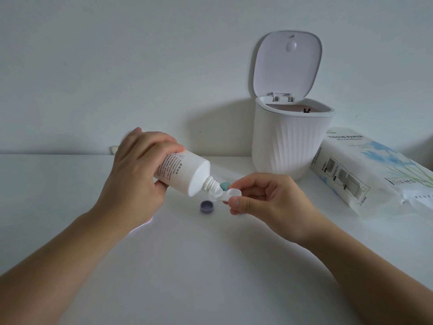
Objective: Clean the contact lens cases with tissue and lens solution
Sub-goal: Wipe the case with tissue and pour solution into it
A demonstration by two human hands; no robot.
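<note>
Pack (375,170) at right tabletop (210,266) edge reads "TISSUE PAPER". Left hand (136,174) grips tilted white bottle (185,170), nozzle at clear case (226,194) pinched by right hand (269,202) fingers.

Left hand (136,170) tips solution bottle (185,171) over lens case (226,195).

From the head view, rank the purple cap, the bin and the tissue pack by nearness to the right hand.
1. Purple cap: on the table just left of the right hand, below the lens case it pinches.
2. Bin: behind the hand, lid open.
3. Tissue pack: lying far right; its near end is not much farther than the bin.
</note>
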